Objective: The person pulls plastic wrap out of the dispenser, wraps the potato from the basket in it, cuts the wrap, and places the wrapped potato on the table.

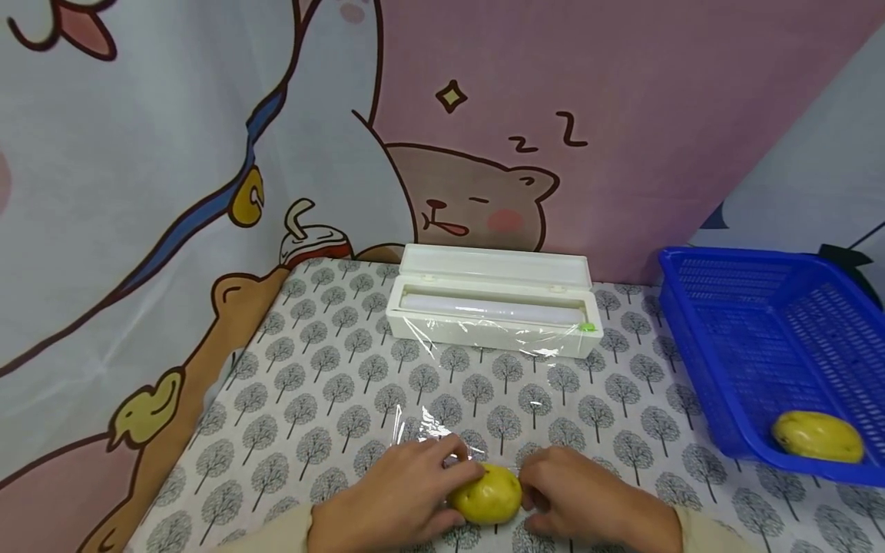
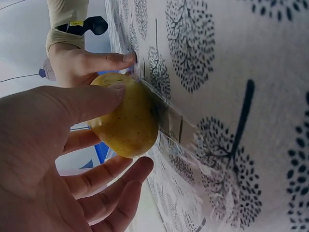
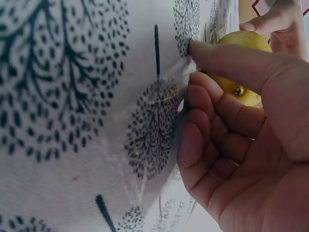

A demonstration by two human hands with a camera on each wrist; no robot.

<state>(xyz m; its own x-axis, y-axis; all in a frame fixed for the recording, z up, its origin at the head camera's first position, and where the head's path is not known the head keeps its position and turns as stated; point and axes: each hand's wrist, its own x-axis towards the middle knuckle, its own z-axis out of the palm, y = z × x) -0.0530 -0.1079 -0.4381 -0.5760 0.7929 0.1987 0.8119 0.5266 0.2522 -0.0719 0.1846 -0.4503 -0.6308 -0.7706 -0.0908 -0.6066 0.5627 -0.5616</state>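
A glossy yellow mango (image 1: 492, 495), speckled with small dark dots, lies on clear plastic wrap (image 2: 186, 154) over the tablecloth. My left hand (image 1: 408, 491) grips it from the left, thumb across its near side in the left wrist view, with some fingers behind it. To the right of the mango is my right hand (image 1: 581, 495), its thumb and index finger pinching the edge of the film (image 3: 186, 67) low over the cloth. The mango's round stem scar (image 3: 238, 90) faces the right hand. Fingers hide part of the mango in every view.
Behind the hands stands an open white wrap dispenser (image 1: 494, 338) with a film roll (image 1: 491, 309) and a green slider (image 1: 587, 327); film trails from its front. At right, a blue plastic basket (image 1: 698, 369) holds another yellow mango (image 1: 818, 436). A printed curtain (image 1: 622, 92) hangs behind.
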